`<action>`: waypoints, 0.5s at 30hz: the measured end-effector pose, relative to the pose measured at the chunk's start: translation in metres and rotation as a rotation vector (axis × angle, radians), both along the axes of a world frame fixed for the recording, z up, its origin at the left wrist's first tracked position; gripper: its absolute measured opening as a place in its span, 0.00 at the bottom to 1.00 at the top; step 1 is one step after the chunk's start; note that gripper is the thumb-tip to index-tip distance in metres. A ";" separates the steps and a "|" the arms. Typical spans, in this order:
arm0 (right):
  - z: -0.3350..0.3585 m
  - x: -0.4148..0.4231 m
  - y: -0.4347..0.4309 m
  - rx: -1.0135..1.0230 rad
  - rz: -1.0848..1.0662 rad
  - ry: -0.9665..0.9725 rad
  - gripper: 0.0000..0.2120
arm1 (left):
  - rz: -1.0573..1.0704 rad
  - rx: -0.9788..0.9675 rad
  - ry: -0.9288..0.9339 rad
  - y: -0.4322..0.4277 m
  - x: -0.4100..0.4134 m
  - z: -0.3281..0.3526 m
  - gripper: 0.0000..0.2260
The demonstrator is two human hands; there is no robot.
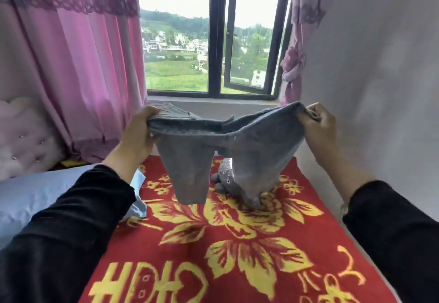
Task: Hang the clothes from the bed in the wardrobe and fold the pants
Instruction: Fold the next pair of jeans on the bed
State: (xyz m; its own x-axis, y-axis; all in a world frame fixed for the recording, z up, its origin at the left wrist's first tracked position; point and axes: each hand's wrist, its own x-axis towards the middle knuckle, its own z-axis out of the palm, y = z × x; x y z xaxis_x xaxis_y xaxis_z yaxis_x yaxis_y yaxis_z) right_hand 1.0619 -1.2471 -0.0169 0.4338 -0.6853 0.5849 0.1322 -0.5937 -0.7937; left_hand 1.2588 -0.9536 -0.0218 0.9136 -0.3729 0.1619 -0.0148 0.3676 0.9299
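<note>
While both arms in black velvety sleeves (71,219) reach out over the bed, the pair of grey denim-looking pants (249,150) is up in the air between the two grips, held by the waistband. The left grip (140,131) has its fingers curled round one end of the waistband, so it's clamped on the fabric. The right grip (320,127) pinches the other end, fingers bunched round a fold of cloth. The waistband sags a bit in the middle between them.

Below the left grip, one leg dangles and its hem looks to hang clear of the bedding. Below and inward of the right grip, the other leg drops further and its end touches the red blanket with big yellow flowers (237,267) that covers the bed. Just behind the legs, lower down between the grips, there's a lumpy grey patterned thing (224,176) lying on the blanket. Honestly can't tell if it's another garment or part of the pants.

Down and left of the left grip sits a pale blue pillow (35,198), and further left a pink tufted headboard (23,136). Past both grips is a dark-framed window (216,41) with one pane swung open. Pink pleated curtains (78,65) hang above the left grip, and a plain white wall (380,65) runs beyond the right grip.
</note>
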 end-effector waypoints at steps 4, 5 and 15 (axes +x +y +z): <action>-0.082 -0.024 0.003 0.134 0.045 0.201 0.13 | 0.062 0.210 0.173 0.010 -0.028 -0.088 0.09; -0.104 -0.033 0.005 0.159 0.051 0.282 0.12 | 0.083 0.270 0.237 0.013 -0.038 -0.112 0.08; -0.280 -0.155 0.044 0.251 0.146 0.980 0.09 | 0.051 0.883 0.507 0.056 -0.153 -0.311 0.11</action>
